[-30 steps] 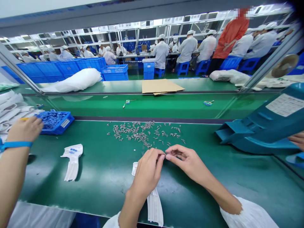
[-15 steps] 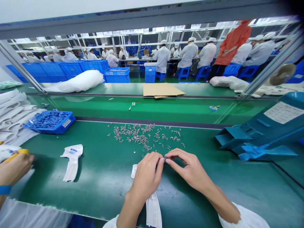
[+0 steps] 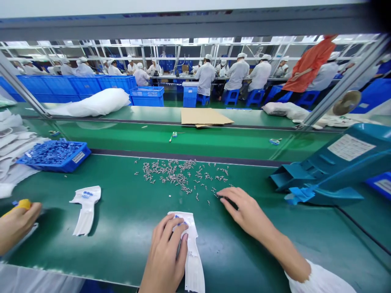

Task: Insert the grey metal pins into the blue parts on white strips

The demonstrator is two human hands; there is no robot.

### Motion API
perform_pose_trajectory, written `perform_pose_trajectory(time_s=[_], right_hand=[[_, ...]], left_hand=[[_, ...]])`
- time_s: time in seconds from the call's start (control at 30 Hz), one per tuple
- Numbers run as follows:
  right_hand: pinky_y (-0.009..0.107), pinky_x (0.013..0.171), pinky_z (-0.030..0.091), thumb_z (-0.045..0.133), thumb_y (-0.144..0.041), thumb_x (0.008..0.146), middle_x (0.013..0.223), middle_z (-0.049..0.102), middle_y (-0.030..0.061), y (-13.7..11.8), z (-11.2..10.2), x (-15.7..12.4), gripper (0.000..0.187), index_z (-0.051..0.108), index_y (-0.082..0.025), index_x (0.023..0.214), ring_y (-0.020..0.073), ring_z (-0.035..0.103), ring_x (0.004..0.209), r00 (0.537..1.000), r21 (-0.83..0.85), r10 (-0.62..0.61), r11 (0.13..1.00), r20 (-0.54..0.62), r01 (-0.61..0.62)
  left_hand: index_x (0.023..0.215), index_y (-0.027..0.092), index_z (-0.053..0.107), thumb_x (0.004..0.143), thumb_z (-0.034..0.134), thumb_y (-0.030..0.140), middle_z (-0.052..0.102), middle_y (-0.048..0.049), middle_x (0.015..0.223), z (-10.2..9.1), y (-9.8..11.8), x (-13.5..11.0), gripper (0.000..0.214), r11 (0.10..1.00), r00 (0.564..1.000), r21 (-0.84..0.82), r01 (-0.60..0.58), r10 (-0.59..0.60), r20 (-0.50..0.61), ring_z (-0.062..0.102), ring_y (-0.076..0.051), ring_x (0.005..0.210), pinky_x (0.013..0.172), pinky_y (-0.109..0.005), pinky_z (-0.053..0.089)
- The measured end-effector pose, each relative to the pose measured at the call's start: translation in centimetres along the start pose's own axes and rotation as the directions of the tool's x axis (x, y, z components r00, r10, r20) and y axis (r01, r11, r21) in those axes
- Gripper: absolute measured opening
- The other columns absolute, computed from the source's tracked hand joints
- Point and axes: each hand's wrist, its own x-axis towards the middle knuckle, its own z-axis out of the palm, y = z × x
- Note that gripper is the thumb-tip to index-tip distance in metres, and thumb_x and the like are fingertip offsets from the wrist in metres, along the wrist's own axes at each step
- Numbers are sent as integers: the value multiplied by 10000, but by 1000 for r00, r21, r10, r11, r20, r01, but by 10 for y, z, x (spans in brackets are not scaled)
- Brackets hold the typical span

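My left hand rests on a white plastic part lying on the green bench, fingers curled over its top end near blue marks. My right hand reaches forward to the near edge of a scatter of several small metal pieces, its fingertips pinched down among them; what they grip is too small to see. A second white plastic part lies to the left on the bench.
A co-worker's hand at the left holds a yellow tool. A blue tray of blue parts and stacked white parts sit at far left. A teal machine stands at right. Cardboard lies beyond the conveyor.
My hands, pinched together above the white part before, have separated: the left dropped onto the white part, the right reached out to the metal pieces. The co-worker's hand drew back from the blue tray.
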Motion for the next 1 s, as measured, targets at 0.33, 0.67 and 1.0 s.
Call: perform_pose_trajectory(time_s=[0.33,0.67,1.0], right_hand=[[394,795,538,415,-191,1009,978,659,76,-22,19,22,238,650,-212,1032,235,618,897,980,-100,-105,987,172,123],[388,760,541,433,-205,986,962,651,77,-18,17,23,212,641,-215,1023,241,637,874,993,-168,-70,982,99,87],[417,824,552,465,-227,991,1076,646,87,-25,20,27,254,626,-227,1187,251,633,957,984,-127,-82,987,160,103]], left_hand=[[1246,256,537,955,473,138,663,-50,1163,-4,3,-1,321,996,999,-71,45,-44,15,540,-249,1231,999,-434,484],[1238,266,566,967,445,130,669,-52,1132,-5,6,-3,326,989,996,-118,94,-94,7,565,-244,1188,1007,-450,484],[1219,265,561,973,443,132,655,-50,1133,-3,5,-2,304,985,995,-143,99,-96,26,545,-242,1188,1009,-453,471]])
